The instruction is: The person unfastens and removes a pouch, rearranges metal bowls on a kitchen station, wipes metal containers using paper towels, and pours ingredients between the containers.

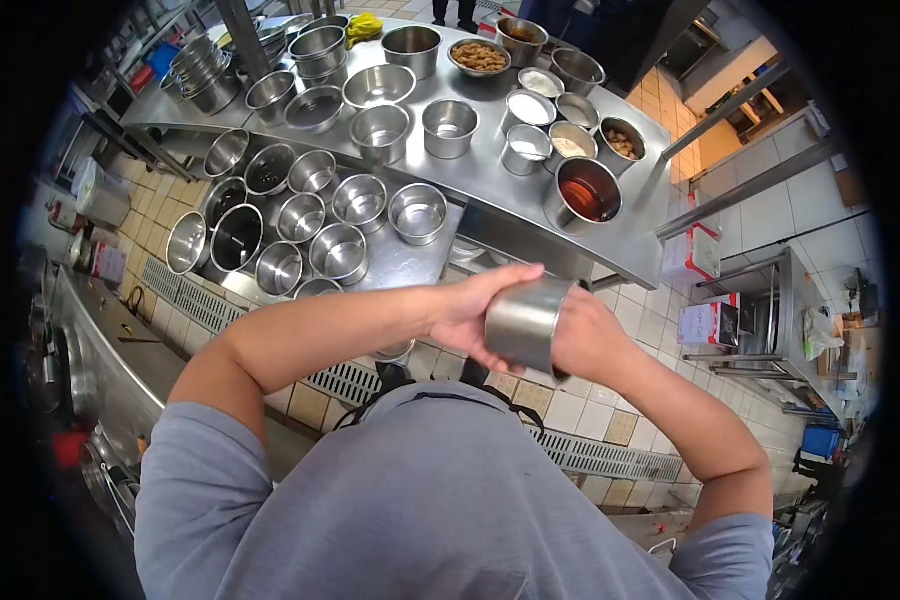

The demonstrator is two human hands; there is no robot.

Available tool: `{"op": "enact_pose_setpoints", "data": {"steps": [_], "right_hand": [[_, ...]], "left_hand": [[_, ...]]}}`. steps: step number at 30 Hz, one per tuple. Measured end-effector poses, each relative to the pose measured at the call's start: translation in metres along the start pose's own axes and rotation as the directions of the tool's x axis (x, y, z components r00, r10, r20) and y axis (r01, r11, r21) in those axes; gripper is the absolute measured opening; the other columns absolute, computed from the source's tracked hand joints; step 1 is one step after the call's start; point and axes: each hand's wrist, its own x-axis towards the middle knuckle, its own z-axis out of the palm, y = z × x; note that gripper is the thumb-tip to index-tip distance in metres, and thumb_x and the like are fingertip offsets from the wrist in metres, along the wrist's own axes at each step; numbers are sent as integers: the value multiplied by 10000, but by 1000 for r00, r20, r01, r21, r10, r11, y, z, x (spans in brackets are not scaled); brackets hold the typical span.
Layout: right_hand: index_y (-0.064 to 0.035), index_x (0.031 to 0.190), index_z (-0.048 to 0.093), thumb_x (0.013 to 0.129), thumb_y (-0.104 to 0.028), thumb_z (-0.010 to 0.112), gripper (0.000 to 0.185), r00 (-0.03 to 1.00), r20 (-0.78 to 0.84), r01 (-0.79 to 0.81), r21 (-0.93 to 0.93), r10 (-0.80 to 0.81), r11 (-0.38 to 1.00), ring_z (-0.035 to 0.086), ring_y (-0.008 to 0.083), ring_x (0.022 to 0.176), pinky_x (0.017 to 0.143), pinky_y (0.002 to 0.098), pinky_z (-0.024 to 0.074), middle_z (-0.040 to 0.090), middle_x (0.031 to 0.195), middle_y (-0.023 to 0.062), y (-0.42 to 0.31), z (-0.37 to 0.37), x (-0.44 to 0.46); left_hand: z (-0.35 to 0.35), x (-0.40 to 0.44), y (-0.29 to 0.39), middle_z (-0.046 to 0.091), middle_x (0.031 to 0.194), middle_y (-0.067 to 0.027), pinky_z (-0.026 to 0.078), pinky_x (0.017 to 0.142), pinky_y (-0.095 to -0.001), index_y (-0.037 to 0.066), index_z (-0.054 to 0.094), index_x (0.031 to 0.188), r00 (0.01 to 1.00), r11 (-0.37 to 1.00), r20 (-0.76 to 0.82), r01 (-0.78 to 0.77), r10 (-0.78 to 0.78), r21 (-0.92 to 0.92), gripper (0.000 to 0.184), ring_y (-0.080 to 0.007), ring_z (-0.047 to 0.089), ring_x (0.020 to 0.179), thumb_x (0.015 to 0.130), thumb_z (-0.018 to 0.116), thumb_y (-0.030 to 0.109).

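Observation:
A cylindrical stainless steel pot (523,322) is held on its side in front of my body, its mouth turned to the right. My left hand (460,312) grips it around the base, thumb on top and fingers underneath. From the right, my right hand (587,335) reaches into the mouth, and the pot wall hides its fingers. Whether that hand holds anything inside cannot be seen. Beyond the pot, on the lower shelf, several steel pots, among them one at the right end (418,213), stand with their mouths up.
A steel table (460,185) ahead carries several pots and bowls, including a pot of reddish liquid (587,192) and a bowl of brown pieces (479,57). Metal posts rise beside it. Floor drain grates (610,457) run near my feet. Boxes (692,254) stand at right.

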Motion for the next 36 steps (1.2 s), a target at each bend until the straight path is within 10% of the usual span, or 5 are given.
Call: {"op": "enact_pose_setpoints", "data": {"steps": [5, 10, 18, 28, 36], "right_hand": [[-99, 1129, 675, 844, -203, 729, 308, 988, -28, -106, 602, 154, 791, 663, 255, 992, 865, 370, 541, 674, 1084, 78, 11, 15, 27], [-63, 1387, 500, 997, -336, 562, 480, 881, 207, 287, 480, 425, -829, 611, 247, 1172, 1014, 399, 497, 579, 1350, 97, -26, 66, 36], [20, 1121, 618, 793, -90, 679, 352, 924, -383, 120, 248, -16, 961, 594, 364, 1204, 1049, 503, 450, 590, 1275, 238, -37, -2, 38], [-107, 1392, 510, 1008, -297, 430, 435, 634, 390, 375, 599, 667, -707, 555, 253, 1271, 1029, 468, 464, 578, 1396, 86, -40, 118, 55], [21, 1057, 684, 919, -132, 641, 210, 920, 45, -278, 775, 389, 568, 583, 346, 1212, 1036, 392, 431, 558, 1378, 200, -36, 88, 54]], "left_hand": [[20, -14, 26, 543, 1287, -138, 567, 736, -421, 121, 456, 1377, 887, 773, -195, -234, 418, 590, 729, -278, 603, 1091, 888, 588, 645], [-32, -14, 17, 529, 1307, -113, 523, 914, -410, 148, 385, 1451, 620, 181, 330, -617, 712, 766, 832, -241, 576, 1147, 820, 691, 594], [-92, -42, -13, 509, 1444, -134, 441, 1090, -451, 112, 377, 1508, 791, 793, 68, -609, 608, 2, 788, -268, 527, 1305, 903, 606, 561], [-116, -50, -34, 442, 1383, -182, 444, 1027, -419, 198, 471, 1395, 386, -131, 279, -368, 879, 921, 833, -345, 514, 1219, 699, 871, 420], [-142, -53, -62, 391, 1420, -187, 504, 954, -403, 190, 327, 1465, 270, 115, 5, -428, 963, 897, 996, -358, 551, 1176, 666, 905, 327]]}}
